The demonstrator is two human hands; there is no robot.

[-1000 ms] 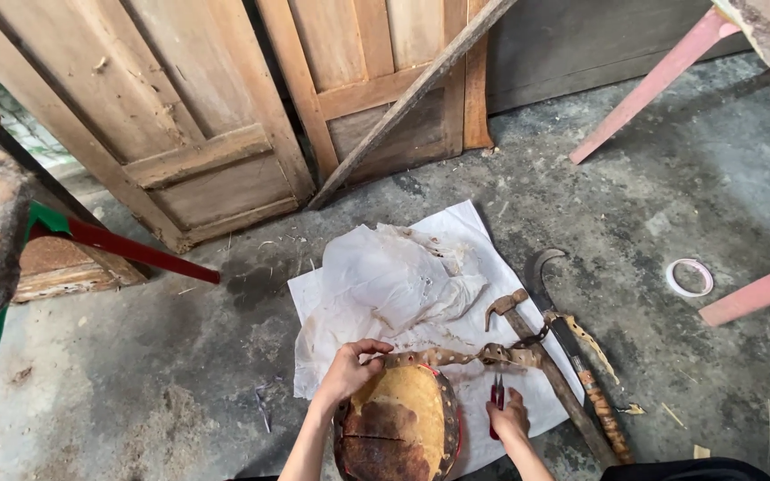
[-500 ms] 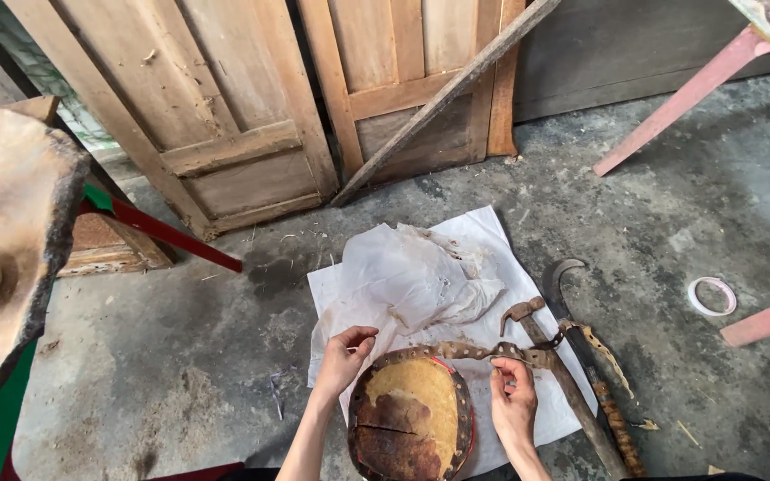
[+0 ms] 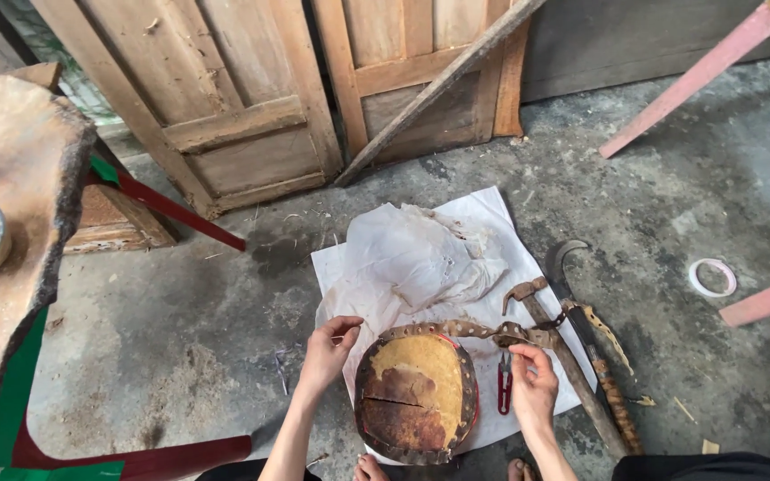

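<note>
The round, worn yellow-brown leather drum lies on white paper on the floor between both hands, left hand loosely open at its rim, right hand pinching the studded leather strap; best kept taut and flat.

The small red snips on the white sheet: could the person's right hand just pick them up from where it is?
Probably yes. The red snips lie uncovered on the white sheet, right beside the right hand, with nothing between them; the hand's fingers only pinch the leather strap just above.
</note>
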